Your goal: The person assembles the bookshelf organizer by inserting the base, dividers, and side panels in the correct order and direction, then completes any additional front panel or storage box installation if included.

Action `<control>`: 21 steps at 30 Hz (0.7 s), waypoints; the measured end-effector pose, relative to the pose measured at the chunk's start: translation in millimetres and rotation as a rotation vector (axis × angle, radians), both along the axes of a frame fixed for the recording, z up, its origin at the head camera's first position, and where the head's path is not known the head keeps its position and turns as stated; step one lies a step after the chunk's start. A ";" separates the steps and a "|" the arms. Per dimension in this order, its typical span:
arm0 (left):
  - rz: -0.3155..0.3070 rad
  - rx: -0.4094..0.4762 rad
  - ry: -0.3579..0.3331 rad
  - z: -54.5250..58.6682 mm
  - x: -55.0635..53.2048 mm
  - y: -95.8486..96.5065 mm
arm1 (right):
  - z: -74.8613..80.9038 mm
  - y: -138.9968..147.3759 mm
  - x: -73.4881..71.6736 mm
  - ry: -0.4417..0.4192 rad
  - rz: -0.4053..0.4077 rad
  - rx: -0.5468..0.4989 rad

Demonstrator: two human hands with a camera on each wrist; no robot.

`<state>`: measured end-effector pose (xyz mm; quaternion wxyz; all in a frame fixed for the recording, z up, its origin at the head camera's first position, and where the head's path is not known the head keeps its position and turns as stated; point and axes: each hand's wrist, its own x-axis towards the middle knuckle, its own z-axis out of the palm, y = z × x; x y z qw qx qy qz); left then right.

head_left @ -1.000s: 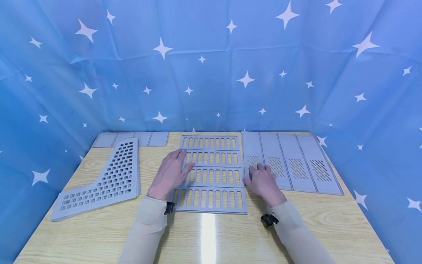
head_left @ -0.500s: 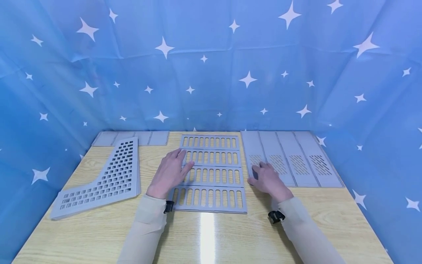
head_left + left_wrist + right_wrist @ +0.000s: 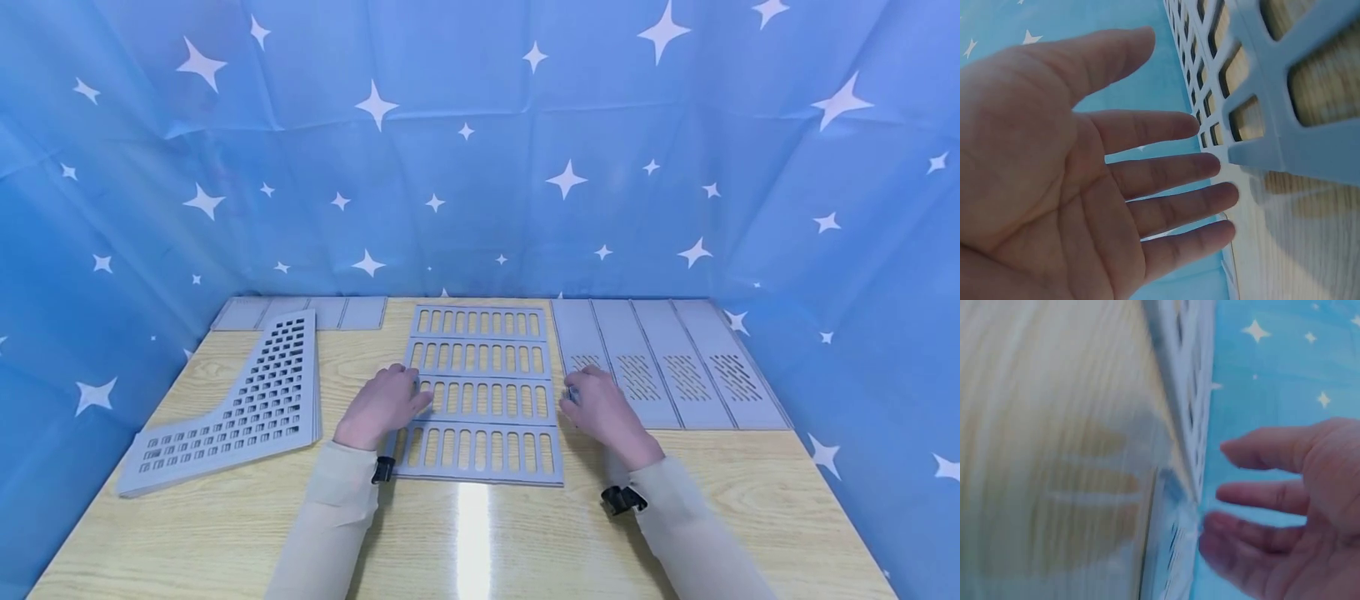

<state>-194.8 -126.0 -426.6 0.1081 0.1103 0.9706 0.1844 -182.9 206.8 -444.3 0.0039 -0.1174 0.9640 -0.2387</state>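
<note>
Grey slotted panels lie in several rows in the middle of the table. My left hand is over their left side, with its fingers and thumb apart and nothing in the palm. In the left wrist view, the fingertips of that hand are right beside the lattice. On the right side, my right hand overlaps the near left corner of a group of long grey panels with slanted slits. The right wrist view shows this hand with loosely bent fingers and nothing between them.
A stack of L-shaped grey pieces full of square holes lies at the left. Behind it, plain grey panels line the table's back edge. A blue curtain with white stars surrounds the wooden table.
The long slit panels have turned slightly, their near edge now more level. My right hand has shifted a little rightward. My left hand has drawn back slightly towards me.
</note>
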 end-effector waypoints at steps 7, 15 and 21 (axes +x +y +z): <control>0.012 0.015 -0.049 -2.9 -0.2 1.4 | 5.1 -20.2 -3.4 -0.171 0.032 -0.049; -0.005 0.033 -0.038 -0.4 -2.5 0.4 | 10.3 -21.2 -3.7 -0.300 0.004 -0.183; -0.033 0.048 -0.057 3.3 -0.5 5.2 | 16.0 -10.1 -1.9 -0.433 -0.033 -0.464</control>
